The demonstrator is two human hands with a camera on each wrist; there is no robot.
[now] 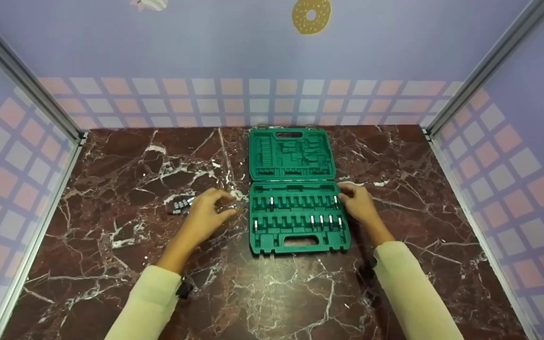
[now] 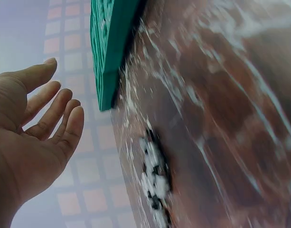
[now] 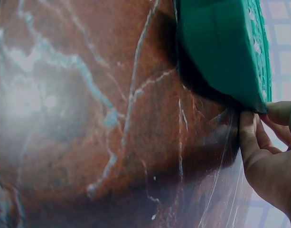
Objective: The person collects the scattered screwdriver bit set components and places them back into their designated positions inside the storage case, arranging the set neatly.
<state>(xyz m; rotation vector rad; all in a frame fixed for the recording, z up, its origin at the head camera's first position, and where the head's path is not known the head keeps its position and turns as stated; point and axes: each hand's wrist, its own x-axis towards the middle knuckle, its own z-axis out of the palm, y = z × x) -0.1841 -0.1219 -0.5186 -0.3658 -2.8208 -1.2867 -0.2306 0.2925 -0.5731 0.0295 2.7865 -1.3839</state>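
A green plastic socket case (image 1: 300, 232) lies unfolded on the table, its lid (image 1: 292, 153) toward the back wall. Several small metal sockets (image 1: 321, 221) stand in slots of the near half; other slots there hold nothing. My right hand (image 1: 358, 203) holds the case's right edge, thumb by the rim and fingers against the side in the right wrist view. Left of the case, my left hand (image 1: 204, 212) hovers with relaxed fingers and nothing between them. Beside it lies a group of metal sockets (image 1: 182, 204), partly hidden by that hand and blurred in the left wrist view.
The table (image 1: 272, 293) has a dark red marbled top. Purple panels with a checked band (image 1: 234, 101) close it in at the back and both sides, joined by metal corner posts (image 1: 489, 61).
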